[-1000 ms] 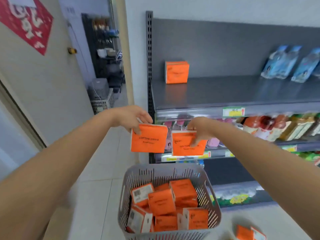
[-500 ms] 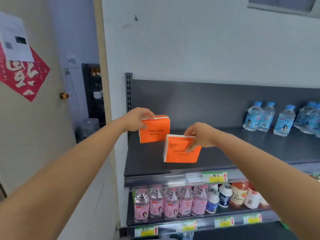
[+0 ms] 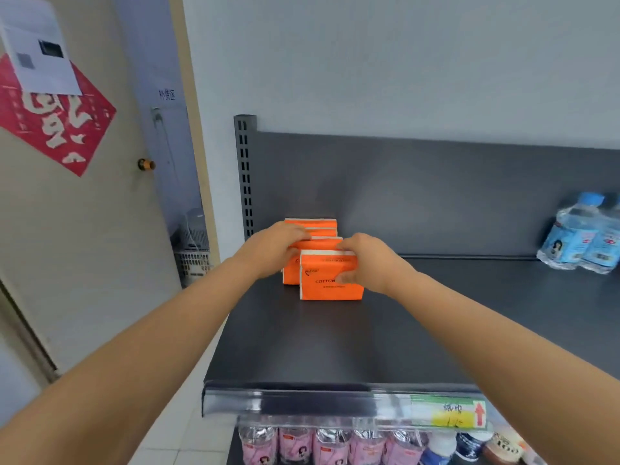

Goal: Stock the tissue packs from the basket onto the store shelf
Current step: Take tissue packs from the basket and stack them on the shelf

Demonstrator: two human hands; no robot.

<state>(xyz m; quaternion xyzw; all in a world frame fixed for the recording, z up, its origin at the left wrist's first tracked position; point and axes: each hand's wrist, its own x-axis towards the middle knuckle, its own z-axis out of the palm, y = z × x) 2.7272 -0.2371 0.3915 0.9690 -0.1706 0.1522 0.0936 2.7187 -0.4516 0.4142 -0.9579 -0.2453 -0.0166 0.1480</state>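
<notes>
My right hand pinches the front pack: fingers over its top edge, thumb on its face. My left hand grips the middle pack from the top. Both packs stand upright on the shelf, centre frame. The front one is offset slightly right, and they look to be touching. The back pack is right behind them, near the rear panel. Water bottles far right, well apart. Price tag on the shelf lip, lower right.
</notes>
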